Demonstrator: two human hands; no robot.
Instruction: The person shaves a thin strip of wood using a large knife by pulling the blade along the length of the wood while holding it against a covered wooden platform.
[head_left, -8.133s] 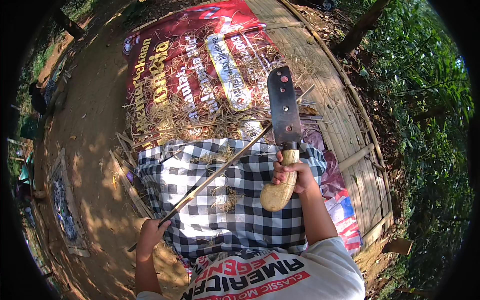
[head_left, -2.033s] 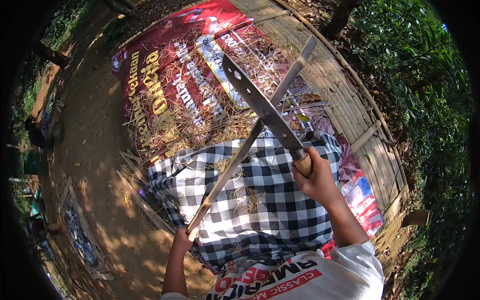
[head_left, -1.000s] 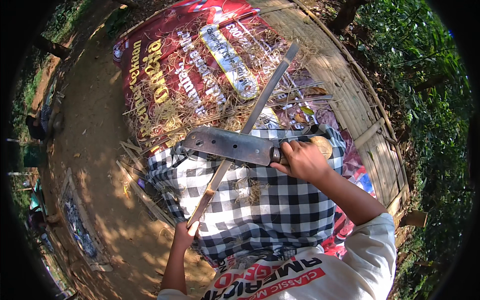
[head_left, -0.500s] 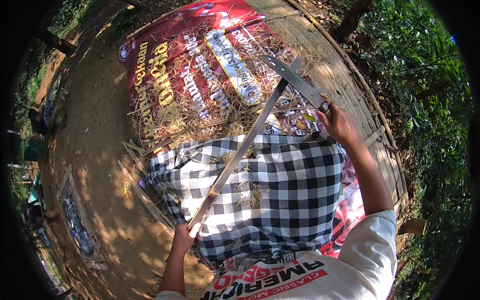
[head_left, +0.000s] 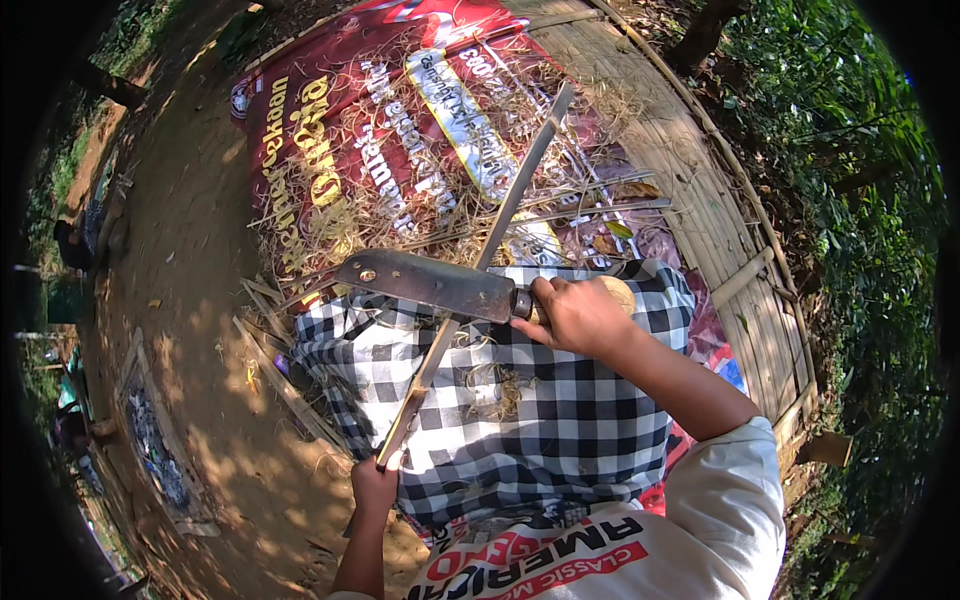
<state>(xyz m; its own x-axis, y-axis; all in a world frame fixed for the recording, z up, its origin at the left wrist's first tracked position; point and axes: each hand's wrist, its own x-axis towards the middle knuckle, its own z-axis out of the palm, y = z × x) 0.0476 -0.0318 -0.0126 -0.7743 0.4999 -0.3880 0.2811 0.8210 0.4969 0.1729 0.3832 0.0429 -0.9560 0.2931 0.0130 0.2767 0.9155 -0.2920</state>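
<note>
Head view: the left hand (head_left: 375, 485) is at 7 o'clock, its fingers closed round the near end of a long, narrow strip (head_left: 519, 185). The strip slants from there up past the centre to its free end near 1 o'clock. It has a joint mark a little above the left hand; its lower part is yellowish brown, its upper part greyer.

The right hand (head_left: 580, 315) sits just off the centre toward 3 o'clock, fingers gripping the handle (head_left: 617, 292) of a knife (head_left: 430, 285). The handle's pale, rounded end sticks out past the hand toward 3 o'clock. The broad, dark blade points to 9 o'clock, has holes near its tip, and crosses in front of the strip around its middle; whether it touches the strip, I cannot tell.

Beneath both, a black-and-white checked cloth (head_left: 560, 375) spreads from the centre toward 6 o'clock, with a small clump of shavings on it. At 11 o'clock lies a red banner (head_left: 270, 95), strewn with more curly shavings (head_left: 340, 240). A slatted platform (head_left: 690, 170) runs along 2 o'clock, with foliage (head_left: 850, 200) beyond. Bare ground (head_left: 200, 290) fills 9 o'clock; at 8 o'clock a wooden frame (head_left: 195, 480) surrounds grey bits. The person's pale sleeve (head_left: 725, 490) is at 4 to 5 o'clock.
</note>
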